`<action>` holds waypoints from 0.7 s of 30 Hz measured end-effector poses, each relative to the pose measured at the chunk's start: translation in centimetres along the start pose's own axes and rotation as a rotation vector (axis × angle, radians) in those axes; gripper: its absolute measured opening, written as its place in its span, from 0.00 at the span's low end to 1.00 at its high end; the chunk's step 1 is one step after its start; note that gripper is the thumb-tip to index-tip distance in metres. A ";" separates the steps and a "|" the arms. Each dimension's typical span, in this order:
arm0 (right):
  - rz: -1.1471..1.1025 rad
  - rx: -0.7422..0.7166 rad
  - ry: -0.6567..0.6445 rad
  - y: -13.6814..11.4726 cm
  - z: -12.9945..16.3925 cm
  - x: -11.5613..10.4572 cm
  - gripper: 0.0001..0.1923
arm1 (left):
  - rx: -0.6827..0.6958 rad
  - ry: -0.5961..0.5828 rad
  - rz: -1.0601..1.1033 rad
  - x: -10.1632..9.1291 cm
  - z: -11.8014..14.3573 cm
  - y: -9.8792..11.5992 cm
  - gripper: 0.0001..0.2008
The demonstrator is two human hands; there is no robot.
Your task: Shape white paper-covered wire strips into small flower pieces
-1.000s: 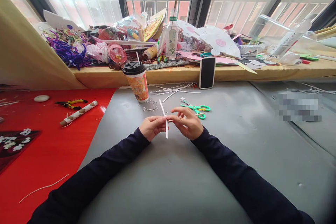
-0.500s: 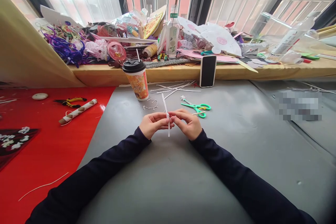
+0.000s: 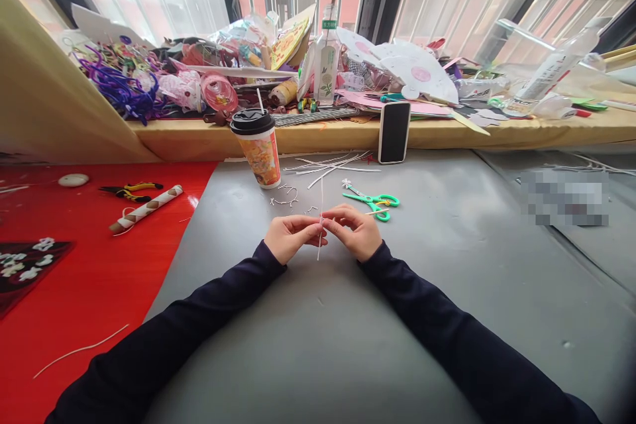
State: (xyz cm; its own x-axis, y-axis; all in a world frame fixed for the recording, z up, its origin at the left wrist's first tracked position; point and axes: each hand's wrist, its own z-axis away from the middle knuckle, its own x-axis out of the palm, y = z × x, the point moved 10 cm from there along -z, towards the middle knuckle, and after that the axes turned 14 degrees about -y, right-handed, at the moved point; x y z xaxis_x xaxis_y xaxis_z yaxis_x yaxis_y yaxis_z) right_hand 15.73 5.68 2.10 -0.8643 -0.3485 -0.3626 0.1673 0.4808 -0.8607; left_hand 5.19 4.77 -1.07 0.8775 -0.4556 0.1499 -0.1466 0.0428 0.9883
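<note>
A thin white strip [image 3: 322,193] stands nearly upright between my hands, one end pointing away from me and the other below my fingers. From the left, my left hand [image 3: 288,238] pinches it near its middle between thumb and fingers. My right hand [image 3: 358,233] is closed on the strip from the other side, its fingertips meeting those of the left. The fingers cover the strip's middle part. Just beyond the hands lie green-handled scissors [image 3: 370,201], several loose white strips [image 3: 342,165] and some small twisted pieces [image 3: 285,202].
A paper cup [image 3: 259,156] with black lid and straw stands beyond my left hand. A phone [image 3: 394,134] leans against the ledge, which is piled with craft materials. Left, on the red surface, are pliers [image 3: 130,192], a wrapped roll [image 3: 146,211] and a white disc [image 3: 73,180].
The strip has turned in my fingers: its broad face showed before, and now it looks narrow, almost edge-on. Both hands stay in nearly the same place.
</note>
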 end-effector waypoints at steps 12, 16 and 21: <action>0.047 0.040 0.073 -0.2 0.4 -0.2 0.09 | 0.068 0.022 -0.148 -0.2 0.1 0.7 0.16; 0.016 0.057 0.099 -0.2 0.5 -0.4 0.08 | 0.107 0.037 -0.240 -0.4 0.1 0.8 0.15; 0.092 0.055 0.090 -0.8 0.4 -0.4 0.08 | 0.166 0.092 -0.304 -0.4 0.5 1.5 0.13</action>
State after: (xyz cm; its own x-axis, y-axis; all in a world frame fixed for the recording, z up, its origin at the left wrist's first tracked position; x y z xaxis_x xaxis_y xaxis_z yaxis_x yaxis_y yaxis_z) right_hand 16.11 5.14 2.76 -0.8828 -0.2301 -0.4095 0.2715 0.4616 -0.8445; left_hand 4.33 4.55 0.30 0.9287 -0.3431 -0.1406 0.0616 -0.2312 0.9710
